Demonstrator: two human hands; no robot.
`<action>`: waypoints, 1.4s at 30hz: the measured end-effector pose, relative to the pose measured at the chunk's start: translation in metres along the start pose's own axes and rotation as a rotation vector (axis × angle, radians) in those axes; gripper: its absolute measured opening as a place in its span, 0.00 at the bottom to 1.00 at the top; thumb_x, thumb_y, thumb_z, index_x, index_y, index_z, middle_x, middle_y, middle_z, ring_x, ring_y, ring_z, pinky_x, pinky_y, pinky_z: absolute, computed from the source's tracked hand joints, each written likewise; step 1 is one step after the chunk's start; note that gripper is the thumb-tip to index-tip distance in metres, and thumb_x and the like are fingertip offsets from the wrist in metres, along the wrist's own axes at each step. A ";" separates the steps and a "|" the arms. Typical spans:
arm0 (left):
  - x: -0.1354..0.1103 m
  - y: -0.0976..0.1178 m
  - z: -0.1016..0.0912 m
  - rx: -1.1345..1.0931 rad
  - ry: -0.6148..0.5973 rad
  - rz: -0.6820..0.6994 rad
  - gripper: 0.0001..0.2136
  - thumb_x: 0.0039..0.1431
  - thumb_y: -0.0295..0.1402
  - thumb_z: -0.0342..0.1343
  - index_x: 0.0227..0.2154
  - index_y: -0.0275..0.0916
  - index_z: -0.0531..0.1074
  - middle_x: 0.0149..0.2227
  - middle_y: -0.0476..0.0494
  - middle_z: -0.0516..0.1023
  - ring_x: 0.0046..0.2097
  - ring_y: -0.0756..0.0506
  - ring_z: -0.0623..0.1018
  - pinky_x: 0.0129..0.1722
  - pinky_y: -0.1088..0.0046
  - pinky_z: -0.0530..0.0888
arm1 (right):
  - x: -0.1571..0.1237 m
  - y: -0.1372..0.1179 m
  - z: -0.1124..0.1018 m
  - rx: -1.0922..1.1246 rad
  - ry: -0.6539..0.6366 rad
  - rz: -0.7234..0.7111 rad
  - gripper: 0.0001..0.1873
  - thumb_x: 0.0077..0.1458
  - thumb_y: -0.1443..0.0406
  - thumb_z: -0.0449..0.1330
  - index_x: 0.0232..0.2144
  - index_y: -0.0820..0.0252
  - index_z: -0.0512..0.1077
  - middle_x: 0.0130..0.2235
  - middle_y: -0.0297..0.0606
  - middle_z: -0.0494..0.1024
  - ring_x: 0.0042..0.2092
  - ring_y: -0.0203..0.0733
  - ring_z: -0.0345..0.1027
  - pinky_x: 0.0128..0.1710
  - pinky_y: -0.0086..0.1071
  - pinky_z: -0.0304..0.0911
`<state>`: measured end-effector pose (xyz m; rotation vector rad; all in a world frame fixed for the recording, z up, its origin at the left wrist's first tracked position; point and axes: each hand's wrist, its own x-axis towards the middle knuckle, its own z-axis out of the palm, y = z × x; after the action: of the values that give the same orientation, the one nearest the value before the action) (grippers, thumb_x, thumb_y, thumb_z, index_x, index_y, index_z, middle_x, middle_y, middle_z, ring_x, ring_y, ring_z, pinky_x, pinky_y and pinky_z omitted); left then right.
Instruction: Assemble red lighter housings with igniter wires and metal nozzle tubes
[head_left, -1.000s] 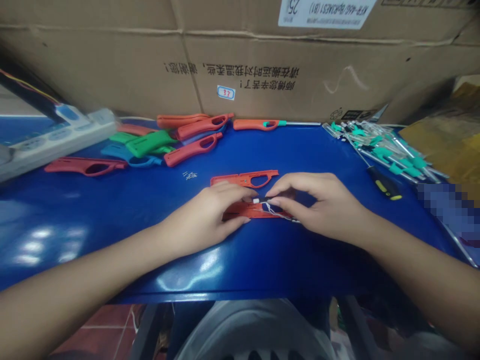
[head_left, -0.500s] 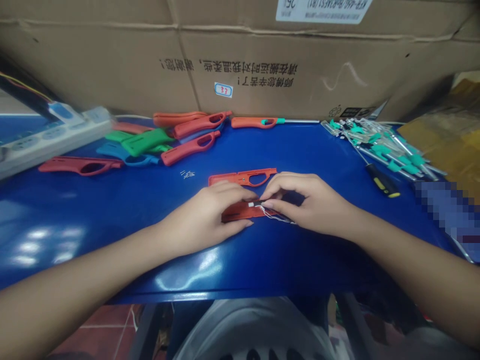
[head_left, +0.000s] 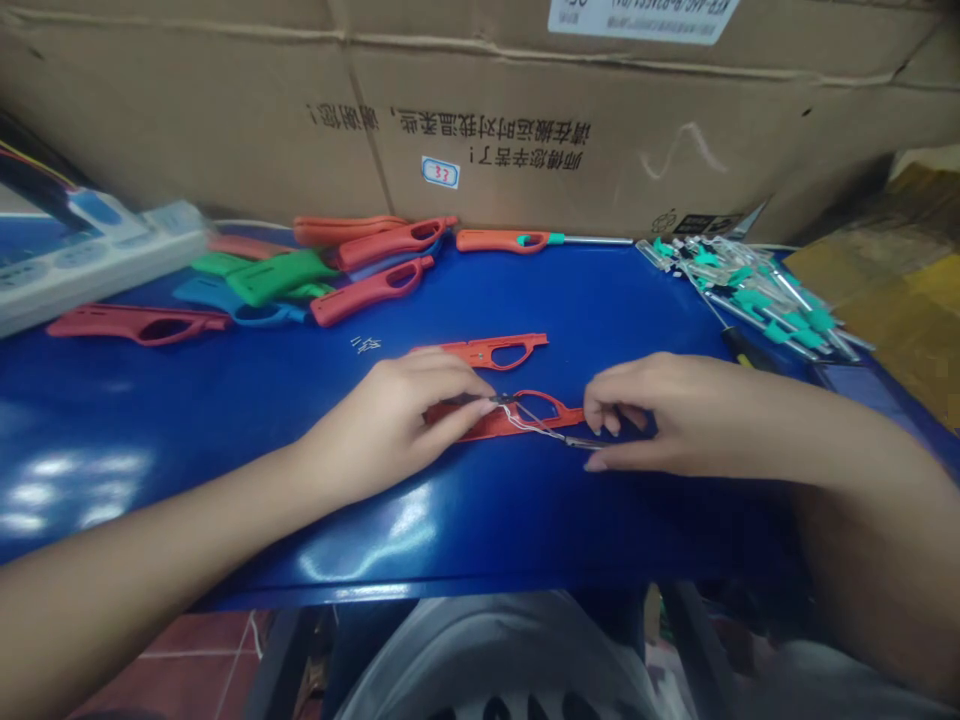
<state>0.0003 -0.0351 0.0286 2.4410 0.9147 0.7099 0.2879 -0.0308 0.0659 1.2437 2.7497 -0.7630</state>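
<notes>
An open orange lighter shell half (head_left: 551, 412) lies on the blue table (head_left: 525, 520) with thin white wires (head_left: 534, 424) running across it. My left hand (head_left: 401, 420) presses fingertips on the shell's left end, pinching a small dark part. My right hand (head_left: 645, 415) rests at the shell's right end, fingers curled round the metal tube end of the wires. A second orange shell half (head_left: 487, 350) lies just behind.
A pile of orange, green and blue lighter shells (head_left: 300, 275) sits back left, near a white power strip (head_left: 82, 260). One assembled lighter (head_left: 517, 240) lies by the cardboard box (head_left: 480, 120). Teal-tipped lighter inserts (head_left: 750, 290) and a screwdriver (head_left: 739, 345) lie right. Tiny screws (head_left: 366, 345) lie by the shells.
My right hand has slid right along the shell, away from my left hand, uncovering the trigger opening and the wires. My left hand stays on the left end.
</notes>
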 end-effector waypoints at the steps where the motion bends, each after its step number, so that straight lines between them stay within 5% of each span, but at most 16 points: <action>1: 0.000 0.000 0.000 0.009 0.005 -0.004 0.08 0.69 0.33 0.56 0.42 0.38 0.79 0.42 0.44 0.84 0.45 0.46 0.81 0.48 0.71 0.75 | -0.003 0.001 0.000 -0.031 -0.044 0.009 0.12 0.55 0.55 0.68 0.28 0.54 0.73 0.27 0.29 0.74 0.25 0.35 0.63 0.23 0.30 0.50; 5: -0.001 -0.003 0.001 0.032 0.025 -0.008 0.10 0.70 0.35 0.54 0.42 0.38 0.79 0.42 0.43 0.84 0.44 0.45 0.82 0.46 0.70 0.77 | -0.008 0.002 0.002 -0.072 -0.059 0.002 0.09 0.58 0.64 0.64 0.25 0.53 0.73 0.25 0.29 0.74 0.24 0.35 0.61 0.22 0.31 0.47; 13: -0.002 -0.002 -0.003 0.091 0.088 -0.029 0.09 0.69 0.35 0.56 0.41 0.38 0.80 0.42 0.44 0.84 0.44 0.46 0.82 0.45 0.73 0.76 | -0.011 0.006 -0.007 -0.127 0.062 0.030 0.01 0.56 0.65 0.60 0.32 0.52 0.71 0.29 0.29 0.75 0.28 0.36 0.63 0.26 0.31 0.52; 25: -0.001 -0.003 0.000 0.075 0.097 -0.082 0.09 0.68 0.36 0.59 0.40 0.37 0.81 0.41 0.44 0.85 0.41 0.47 0.83 0.39 0.74 0.76 | -0.007 0.003 -0.003 0.013 0.079 0.139 0.04 0.56 0.64 0.60 0.32 0.53 0.66 0.22 0.25 0.71 0.21 0.33 0.58 0.22 0.30 0.48; 37: 0.003 -0.007 -0.008 0.061 0.246 -0.168 0.09 0.65 0.37 0.61 0.40 0.37 0.81 0.41 0.45 0.84 0.38 0.48 0.82 0.39 0.75 0.76 | -0.005 -0.008 -0.010 -0.055 0.106 0.039 0.04 0.63 0.61 0.56 0.36 0.55 0.65 0.28 0.29 0.74 0.26 0.34 0.64 0.26 0.28 0.53; 42: 0.003 -0.007 -0.010 0.079 0.204 -0.087 0.08 0.66 0.35 0.60 0.39 0.36 0.81 0.39 0.45 0.84 0.38 0.48 0.82 0.38 0.75 0.76 | -0.004 -0.006 -0.006 -0.022 0.043 0.035 0.13 0.62 0.65 0.56 0.49 0.51 0.66 0.25 0.25 0.73 0.24 0.33 0.63 0.24 0.27 0.50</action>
<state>-0.0068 -0.0262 0.0336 2.4117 1.1387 0.9199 0.2873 -0.0342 0.0748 1.3152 2.7543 -0.7100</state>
